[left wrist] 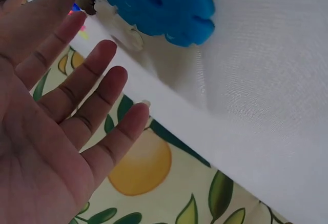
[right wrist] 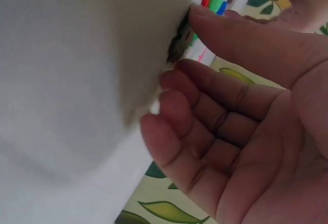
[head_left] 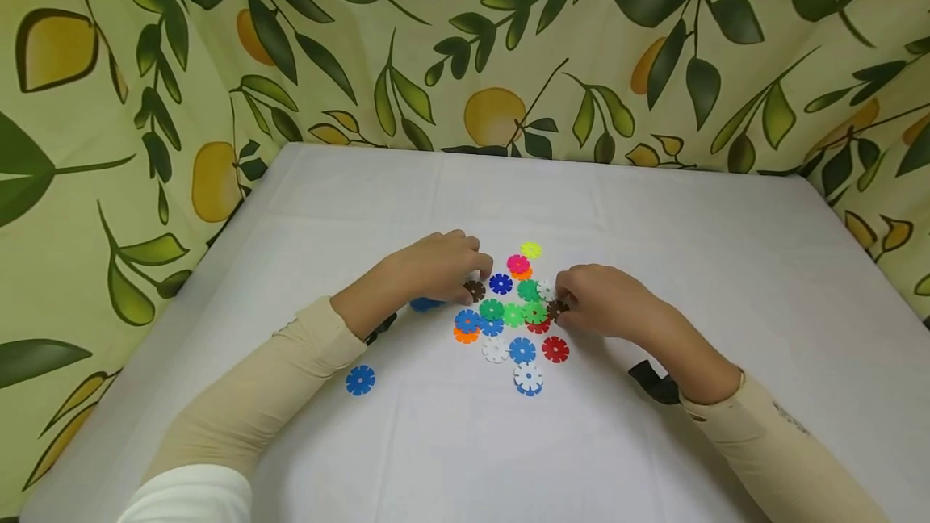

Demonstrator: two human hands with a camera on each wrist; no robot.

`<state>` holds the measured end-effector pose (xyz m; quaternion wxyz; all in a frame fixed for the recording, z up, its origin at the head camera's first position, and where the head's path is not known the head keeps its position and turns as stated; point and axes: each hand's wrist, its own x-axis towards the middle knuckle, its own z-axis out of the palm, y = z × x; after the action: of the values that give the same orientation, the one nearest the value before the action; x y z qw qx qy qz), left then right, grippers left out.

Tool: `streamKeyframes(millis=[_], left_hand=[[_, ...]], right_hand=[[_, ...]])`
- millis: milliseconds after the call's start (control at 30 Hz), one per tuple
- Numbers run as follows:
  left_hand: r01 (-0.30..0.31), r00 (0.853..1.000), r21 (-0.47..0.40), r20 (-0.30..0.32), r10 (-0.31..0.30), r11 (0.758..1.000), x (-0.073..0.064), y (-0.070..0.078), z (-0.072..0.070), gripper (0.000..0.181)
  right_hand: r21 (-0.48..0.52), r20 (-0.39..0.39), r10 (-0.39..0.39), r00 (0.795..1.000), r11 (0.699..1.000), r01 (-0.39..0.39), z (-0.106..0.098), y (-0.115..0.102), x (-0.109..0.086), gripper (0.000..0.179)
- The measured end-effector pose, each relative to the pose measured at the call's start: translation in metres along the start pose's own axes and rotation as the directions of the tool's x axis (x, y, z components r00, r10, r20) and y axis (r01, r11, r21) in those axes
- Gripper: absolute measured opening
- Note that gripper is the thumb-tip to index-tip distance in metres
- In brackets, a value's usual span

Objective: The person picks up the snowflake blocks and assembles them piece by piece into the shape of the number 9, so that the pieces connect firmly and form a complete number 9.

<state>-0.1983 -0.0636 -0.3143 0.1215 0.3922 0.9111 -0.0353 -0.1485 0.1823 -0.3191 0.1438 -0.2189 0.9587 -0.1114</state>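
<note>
Brown notched plastic disc [head_left: 558, 310] — pinched by the right hand [head_left: 610, 301] above the white-clothed bench [head_left: 450, 458], beside scattered coloured discs [head_left: 513, 315]; left hand [head_left: 434, 266], fingers spread, at another brown disc [head_left: 475, 290].

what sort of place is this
Probably an indoor tabletop activity area: a table covered in smooth white cloth, cream fabric printed with green leaves and orange-yellow fruit hanging around it, and small, round, notched, brightly coloured discs.

Head view facing forward-down, close wrist views, tabletop [head_left: 450, 450] shared
</note>
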Motion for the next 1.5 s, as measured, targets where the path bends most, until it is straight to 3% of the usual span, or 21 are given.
streamKeyframes(millis=[300, 533, 667, 833, 1100, 1233, 1400, 1500], left_hand=[[0.009, 1.000, -0.080, 0.002, -0.009, 0.997, 0.003, 0.001, 0.000, 0.029], [-0.029, 1.000, -0.212, -0.017, 0.026, 0.977, -0.005, 0.003, -0.005, 0.020], [-0.075, 0.992, -0.283, -0.116, 0.043, 0.956, -0.016, -0.001, -0.011, 0.019], [-0.183, 0.954, -0.332, -0.286, 0.086, 0.925, -0.030, -0.005, -0.020, 0.007], [-0.201, 0.930, -0.346, -0.361, 0.068, 0.916, -0.039, -0.001, -0.025, 0.011], [-0.250, 0.895, -0.306, -0.436, 0.098, 0.919, -0.041, 0.000, -0.025, 0.011], [-0.331, 0.816, -0.235, -0.558, 0.152, 0.914, -0.041, 0.000, -0.025, 0.009], [-0.372, 0.777, -0.221, -0.605, 0.172, 0.902, -0.043, 0.000, -0.024, 0.010]], right_hand=[[0.138, 0.106, 0.029, 0.994, 0.989, -0.043, -0.002, 0.004, 0.010, 0.024], [0.272, 0.151, 0.009, 0.989, 0.961, -0.050, -0.007, 0.011, 0.008, 0.028], [0.454, 0.137, -0.033, 0.990, 0.890, -0.034, -0.015, 0.015, 0.007, 0.025], [0.631, 0.022, -0.062, 0.998, 0.775, 0.034, -0.025, 0.013, 0.008, 0.024], [0.744, -0.076, -0.039, 0.996, 0.663, 0.083, -0.035, 0.002, 0.011, 0.021], [0.762, -0.116, -0.038, 0.993, 0.638, 0.113, -0.040, -0.005, 0.010, 0.019], [0.769, -0.164, -0.055, 0.985, 0.618, 0.163, -0.045, -0.016, 0.011, 0.019], [0.777, -0.177, -0.069, 0.982, 0.602, 0.182, -0.046, -0.022, 0.011, 0.020]])
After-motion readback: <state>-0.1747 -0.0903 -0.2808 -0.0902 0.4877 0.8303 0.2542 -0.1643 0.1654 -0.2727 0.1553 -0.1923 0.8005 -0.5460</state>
